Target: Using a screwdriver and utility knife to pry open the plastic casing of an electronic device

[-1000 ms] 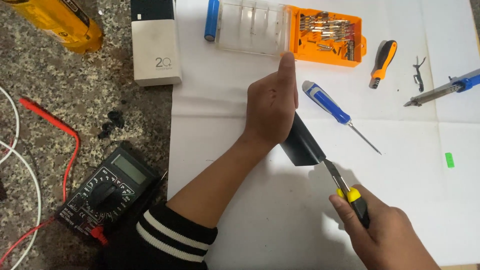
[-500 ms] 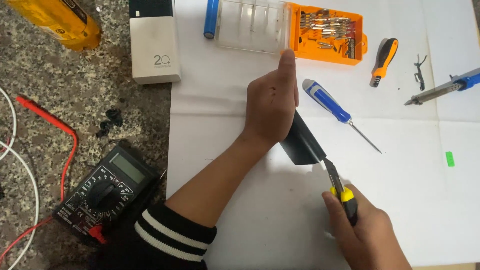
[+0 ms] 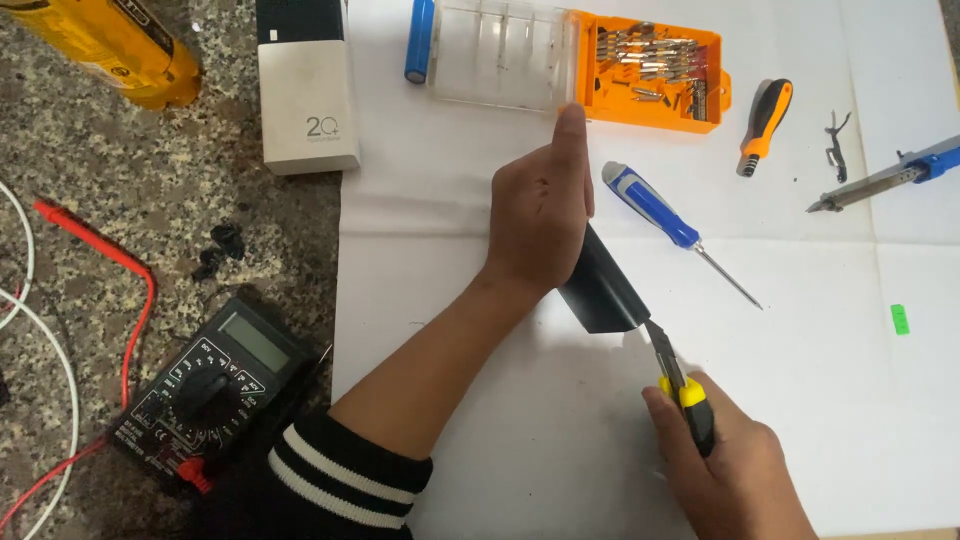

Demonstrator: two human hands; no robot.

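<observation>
Far left, on the speckled stone counter: one yellow bottle (image 3: pixel 110 45), one black multimeter (image 3: pixel 205 385) with a red probe lead (image 3: pixel 95 245), and one white rectangular box (image 3: pixel 305 100).

On the white paper sheet (image 3: pixel 450 250): one blue cylindrical cell (image 3: pixel 420 40), then one orange bit case (image 3: pixel 650 70) with its clear lid open.

Centre: left hand (image 3: pixel 540 210) presses flat on the black device (image 3: pixel 603 285), fingers closed over it and pinning it to the sheet. Right hand (image 3: pixel 735 470) is clenched around the yellow-and-black cutter (image 3: pixel 680 385), its tip touching the device's lower corner.

Judgement: the blade should stay shallow in the seam, angled away from the holding hand, with steady downward pressure on the casing.

Right: one blue screwdriver (image 3: pixel 660 215), one orange-and-black screwdriver (image 3: pixel 765 125), one soldering iron (image 3: pixel 885 180).
</observation>
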